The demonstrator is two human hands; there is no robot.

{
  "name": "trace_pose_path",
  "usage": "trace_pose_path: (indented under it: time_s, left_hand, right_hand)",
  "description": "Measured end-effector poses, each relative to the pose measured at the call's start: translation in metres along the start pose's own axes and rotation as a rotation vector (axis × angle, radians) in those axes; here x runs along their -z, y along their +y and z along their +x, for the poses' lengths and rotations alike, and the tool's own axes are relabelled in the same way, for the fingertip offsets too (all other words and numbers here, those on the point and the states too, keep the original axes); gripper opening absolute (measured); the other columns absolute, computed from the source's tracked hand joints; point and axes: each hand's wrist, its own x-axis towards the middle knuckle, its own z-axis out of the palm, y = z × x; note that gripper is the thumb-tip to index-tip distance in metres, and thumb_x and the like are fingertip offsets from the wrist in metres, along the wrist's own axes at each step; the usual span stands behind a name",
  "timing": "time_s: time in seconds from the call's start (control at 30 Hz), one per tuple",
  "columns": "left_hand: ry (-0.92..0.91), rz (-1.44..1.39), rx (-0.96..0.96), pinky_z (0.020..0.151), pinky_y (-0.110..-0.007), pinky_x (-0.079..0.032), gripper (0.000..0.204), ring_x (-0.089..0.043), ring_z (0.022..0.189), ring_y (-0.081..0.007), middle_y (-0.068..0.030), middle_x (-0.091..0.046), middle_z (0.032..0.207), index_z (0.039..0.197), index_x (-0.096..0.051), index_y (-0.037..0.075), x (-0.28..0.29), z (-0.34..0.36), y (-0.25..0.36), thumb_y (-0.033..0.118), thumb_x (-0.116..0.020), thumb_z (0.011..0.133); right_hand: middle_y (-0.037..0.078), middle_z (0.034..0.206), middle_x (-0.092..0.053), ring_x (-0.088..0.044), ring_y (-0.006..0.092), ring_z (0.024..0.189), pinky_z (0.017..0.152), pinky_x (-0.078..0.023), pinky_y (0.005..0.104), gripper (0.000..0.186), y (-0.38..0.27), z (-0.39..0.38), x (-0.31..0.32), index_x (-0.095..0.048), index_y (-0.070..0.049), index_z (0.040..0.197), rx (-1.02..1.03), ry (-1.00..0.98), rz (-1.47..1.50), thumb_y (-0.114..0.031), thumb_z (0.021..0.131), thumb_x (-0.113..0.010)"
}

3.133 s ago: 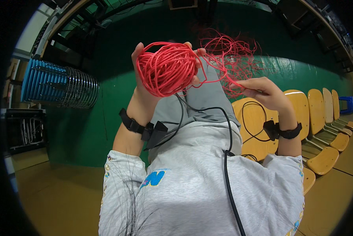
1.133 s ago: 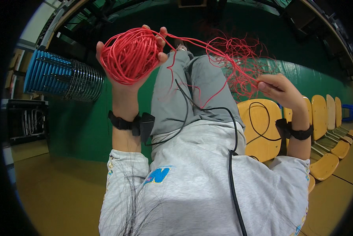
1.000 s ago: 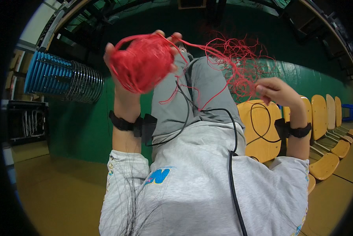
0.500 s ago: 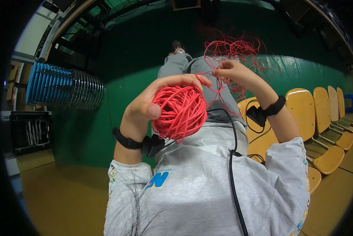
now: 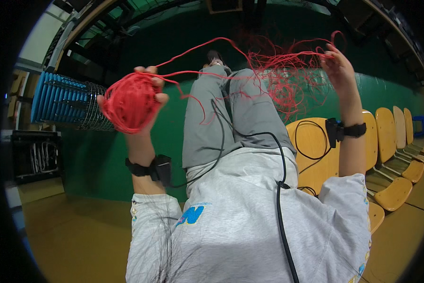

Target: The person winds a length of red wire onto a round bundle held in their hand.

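Ball of red cord held in left hand, fingers spread round it, left of grey trousers. Strands run across legs to red tangle. Cord touched by right hand's raised fingertips; whether gripped cannot be told.
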Motion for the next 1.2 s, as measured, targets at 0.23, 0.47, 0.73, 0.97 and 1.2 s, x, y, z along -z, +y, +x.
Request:
trace_pose_path:
  time_s: [0.23,0.47,0.73,0.97,1.2]
  left_hand:
    - [0.093,-0.052,-0.168,0.087,-0.042,-0.040,0.078,-0.038,0.114,-0.0320,-0.0168,-0.033,0.123,0.120,-0.037,0.003,0.003,-0.021,0.046,0.038,-0.077,0.063]
    - [0.055,-0.067,-0.402,0.084,-0.043,-0.041,0.075,-0.038,0.111,-0.0328,-0.0146,-0.032,0.120,0.122,-0.030,0.004,-0.031,-0.005,0.065,0.023,-0.074,0.065]
    - [-0.012,-0.041,-0.424,0.083,-0.045,-0.040,0.085,-0.037,0.112,-0.0346,-0.0165,-0.029,0.123,0.128,-0.025,0.003,-0.045,-0.007,0.078,0.031,-0.074,0.064]
    - [0.130,0.161,-0.310,0.091,-0.047,-0.036,0.093,-0.034,0.115,-0.0355,-0.0204,-0.033,0.123,0.127,-0.027,-0.001,-0.039,-0.018,0.071,0.037,-0.079,0.060]
    - [0.085,0.276,-0.230,0.089,-0.047,-0.038,0.093,-0.034,0.115,-0.0358,-0.0202,-0.027,0.128,0.126,-0.028,0.002,-0.055,0.001,0.073,0.040,-0.079,0.058]
  right_hand:
    - [0.013,0.096,-0.061,-0.061,0.0227,0.088,0.078,-0.055,0.0298,0.022,-0.037,0.017,0.134,-0.053,0.002,0.110,0.102,-0.033,0.301,-0.004,0.089,-0.051]
    - [0.018,0.097,-0.060,-0.061,0.0279,0.088,0.079,-0.055,0.0321,0.021,-0.122,0.026,0.156,-0.054,0.008,0.101,0.286,-0.045,0.454,-0.008,0.094,-0.041]
    - [0.017,0.096,-0.061,-0.061,0.0269,0.090,0.082,-0.053,0.0356,0.022,-0.157,0.048,0.170,-0.055,0.006,0.100,0.319,-0.094,0.328,-0.011,0.095,-0.042]
    - [0.003,0.086,-0.063,-0.059,0.0105,0.065,0.059,-0.048,0.0231,0.030,-0.010,0.044,0.076,-0.057,-0.005,0.108,-0.245,0.235,-0.874,-0.027,0.088,-0.058]
    - [0.007,0.091,-0.064,-0.061,0.0143,0.080,0.067,-0.048,0.0252,0.043,0.082,0.050,-0.059,-0.055,-0.003,0.114,-0.029,-0.381,-0.910,-0.034,0.085,-0.062]
